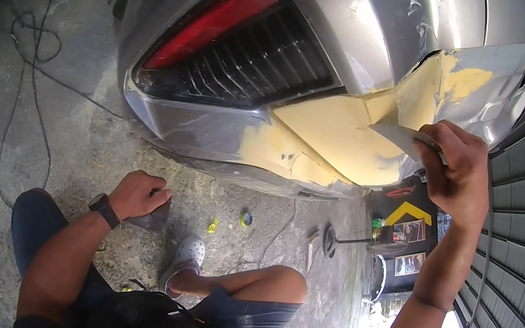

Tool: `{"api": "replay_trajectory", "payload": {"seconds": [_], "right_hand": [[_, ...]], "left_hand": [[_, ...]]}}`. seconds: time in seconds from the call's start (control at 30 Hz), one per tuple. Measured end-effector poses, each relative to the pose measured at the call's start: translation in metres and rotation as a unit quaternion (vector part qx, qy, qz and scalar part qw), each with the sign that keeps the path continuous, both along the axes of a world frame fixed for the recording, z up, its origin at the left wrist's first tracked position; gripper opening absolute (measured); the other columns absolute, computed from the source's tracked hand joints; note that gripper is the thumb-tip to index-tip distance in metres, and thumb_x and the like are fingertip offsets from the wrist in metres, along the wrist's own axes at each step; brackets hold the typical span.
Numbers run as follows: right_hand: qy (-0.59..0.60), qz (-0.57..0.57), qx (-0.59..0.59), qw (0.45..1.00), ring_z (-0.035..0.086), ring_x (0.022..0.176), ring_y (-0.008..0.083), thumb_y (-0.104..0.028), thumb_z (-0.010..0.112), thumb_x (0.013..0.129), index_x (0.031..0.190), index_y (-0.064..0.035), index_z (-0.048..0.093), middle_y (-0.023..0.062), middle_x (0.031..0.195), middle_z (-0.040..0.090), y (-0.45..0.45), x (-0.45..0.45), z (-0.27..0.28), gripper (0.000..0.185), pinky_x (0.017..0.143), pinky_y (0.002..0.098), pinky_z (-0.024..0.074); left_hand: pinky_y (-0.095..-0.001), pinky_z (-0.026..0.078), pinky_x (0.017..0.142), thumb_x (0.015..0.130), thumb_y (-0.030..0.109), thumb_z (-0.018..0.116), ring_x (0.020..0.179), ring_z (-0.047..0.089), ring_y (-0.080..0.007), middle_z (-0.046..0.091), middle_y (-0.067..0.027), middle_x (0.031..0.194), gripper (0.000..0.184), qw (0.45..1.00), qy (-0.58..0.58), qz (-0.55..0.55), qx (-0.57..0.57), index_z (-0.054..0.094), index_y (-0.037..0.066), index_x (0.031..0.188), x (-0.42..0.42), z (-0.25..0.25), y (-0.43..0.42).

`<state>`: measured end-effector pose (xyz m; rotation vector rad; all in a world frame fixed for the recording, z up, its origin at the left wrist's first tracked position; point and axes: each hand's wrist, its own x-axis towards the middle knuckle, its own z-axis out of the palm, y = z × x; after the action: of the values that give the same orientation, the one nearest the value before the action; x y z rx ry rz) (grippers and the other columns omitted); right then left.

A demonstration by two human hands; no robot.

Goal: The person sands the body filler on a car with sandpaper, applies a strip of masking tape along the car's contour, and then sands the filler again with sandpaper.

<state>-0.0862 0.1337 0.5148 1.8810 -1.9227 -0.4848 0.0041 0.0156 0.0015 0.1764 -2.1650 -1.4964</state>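
Note:
My right hand (456, 167) is closed around a thin grey putty spreader (395, 134). The spreader's edge lies at the pale yellow body filler (330, 132) covering the corner of a silver car's bumper (184, 128); whether it presses on the surface is hard to tell. Lower down, my left hand (138, 197), with a watch on the wrist, is closed on a dark flat plate (153, 217). That plate is held low, over the floor and apart from the car. The hand hides part of it.
A red and black lamp (228, 38) is set in the bumper beside the filler. A dark cable (37, 65) lies looped on the concrete floor (79, 146). Near my foot are a tape roll (246, 218) and a small yellow item (213, 226). A fan (331, 239) stands farther off.

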Motion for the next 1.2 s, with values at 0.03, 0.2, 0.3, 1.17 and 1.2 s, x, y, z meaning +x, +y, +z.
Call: {"api": "replay_trajectory", "payload": {"seconds": [0.03,0.2,0.3,1.17,1.2], "right_hand": [[-0.001,-0.003,-0.003,1.000,0.059,0.062,0.0336,0.004,0.069,0.081,0.089,0.0004,0.063,0.0143,0.072,0.058,0.000,-0.001,0.000,0.011,0.057,0.0394,0.0452],[0.003,0.011,-0.003,1.000,0.059,0.062,0.0332,0.005,0.069,0.081,0.090,-0.0002,0.063,0.0140,0.072,0.058,0.005,-0.007,0.001,0.011,0.058,0.0395,0.0455],[0.006,-0.006,0.006,1.000,0.059,0.063,0.0329,0.004,0.069,0.080,0.090,-0.0004,0.063,0.0138,0.072,0.058,0.007,-0.009,0.002,0.012,0.058,0.0395,0.0455],[-0.077,-0.018,0.004,0.997,0.064,0.067,0.0305,0.000,0.076,0.077,0.092,0.0024,0.067,0.0148,0.075,0.064,0.013,-0.031,0.025,0.018,0.063,0.0352,0.0469],[-0.071,-0.021,0.011,0.997,0.064,0.067,0.0302,0.000,0.076,0.077,0.091,0.0022,0.067,0.0147,0.075,0.064,0.014,-0.029,0.026,0.017,0.064,0.0346,0.0472]], "left_hand": [[-0.0495,0.042,0.058,0.092,0.037,0.062,0.063,0.059,-0.0426,0.056,-0.0196,0.063,0.038,1.000,0.000,0.000,-0.003,0.062,0.005,0.072,0.000,0.000,0.000],[-0.0497,0.043,0.058,0.092,0.037,0.062,0.063,0.059,-0.0426,0.056,-0.0194,0.062,0.038,1.000,-0.001,-0.003,-0.005,0.063,0.005,0.072,0.000,0.001,0.000],[-0.0497,0.043,0.058,0.092,0.037,0.062,0.063,0.059,-0.0426,0.056,-0.0195,0.062,0.038,1.000,-0.002,-0.003,-0.004,0.063,0.005,0.072,0.000,0.001,0.000],[-0.0504,0.044,0.057,0.091,0.037,0.064,0.061,0.059,-0.0420,0.058,-0.0184,0.061,0.039,1.000,0.001,0.005,-0.007,0.061,0.005,0.070,-0.002,-0.003,0.004],[-0.0504,0.044,0.057,0.091,0.037,0.064,0.061,0.059,-0.0420,0.058,-0.0184,0.061,0.039,1.000,0.002,0.005,-0.009,0.061,0.005,0.070,-0.002,-0.003,0.004]]}}
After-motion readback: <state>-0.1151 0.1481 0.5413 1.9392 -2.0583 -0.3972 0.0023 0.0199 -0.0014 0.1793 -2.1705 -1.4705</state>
